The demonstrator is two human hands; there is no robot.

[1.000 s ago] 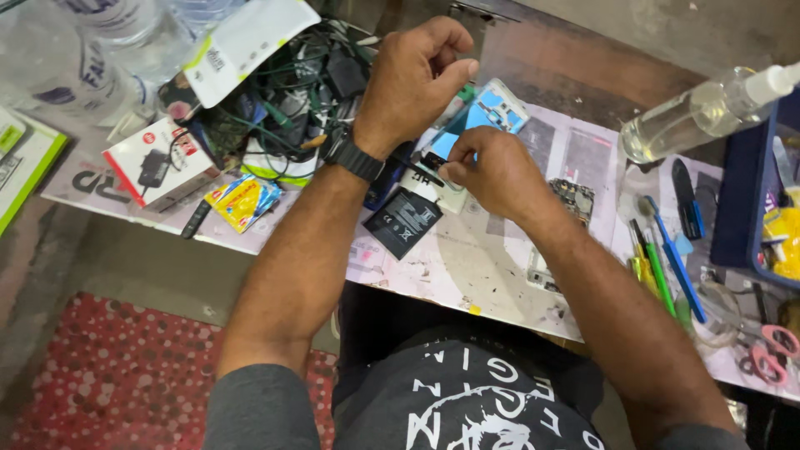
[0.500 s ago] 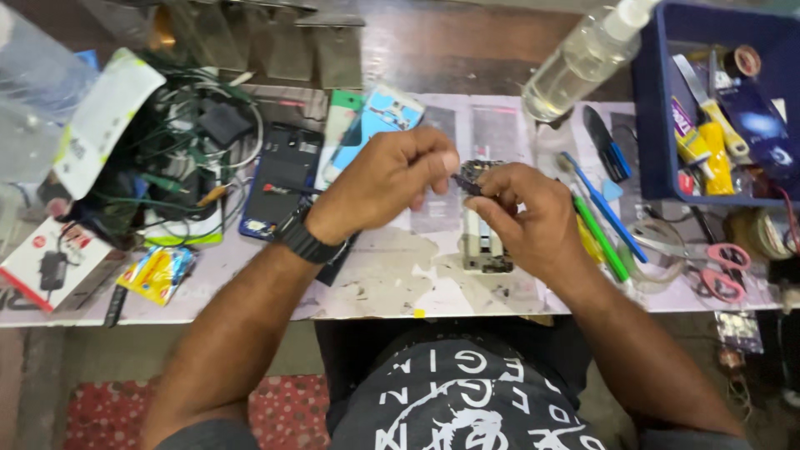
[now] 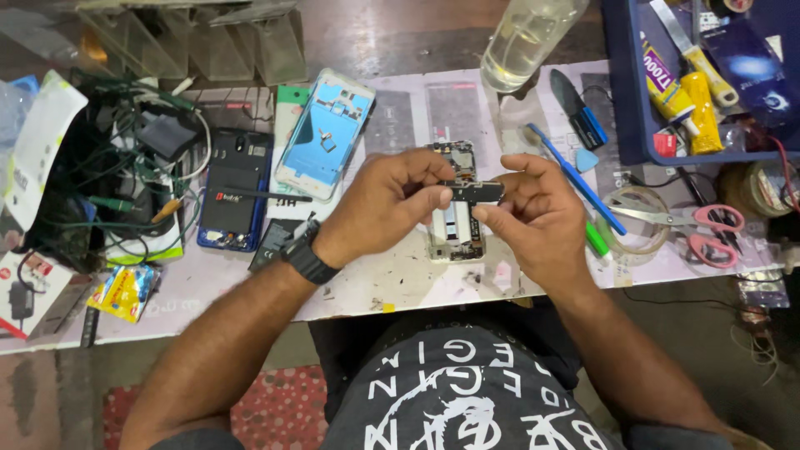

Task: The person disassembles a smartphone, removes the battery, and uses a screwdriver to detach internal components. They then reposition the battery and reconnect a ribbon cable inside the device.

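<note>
My left hand (image 3: 386, 207) and my right hand (image 3: 536, 215) meet above the workbench and pinch a small dark circuit board (image 3: 475, 192) between their fingertips. Beneath them lies an opened phone frame (image 3: 454, 233) with its insides showing. A black watch sits on my left wrist (image 3: 306, 257). Left of my hands lie a phone with a light blue back (image 3: 327, 133) and a dark blue phone body (image 3: 237, 188) with tweezers across it.
A tangle of cables (image 3: 125, 179) fills the left side. A clear bottle (image 3: 525, 37) stands at the back. A blue tray of glue tubes and tools (image 3: 708, 75) sits at the right, with scissors (image 3: 700, 225), a tape roll (image 3: 637, 221) and a blue pry tool (image 3: 579, 179) beside it.
The view has swung right and down. My hands moved from the left clutter to the bench's middle and now hold the small board higher, over the opened phone.
</note>
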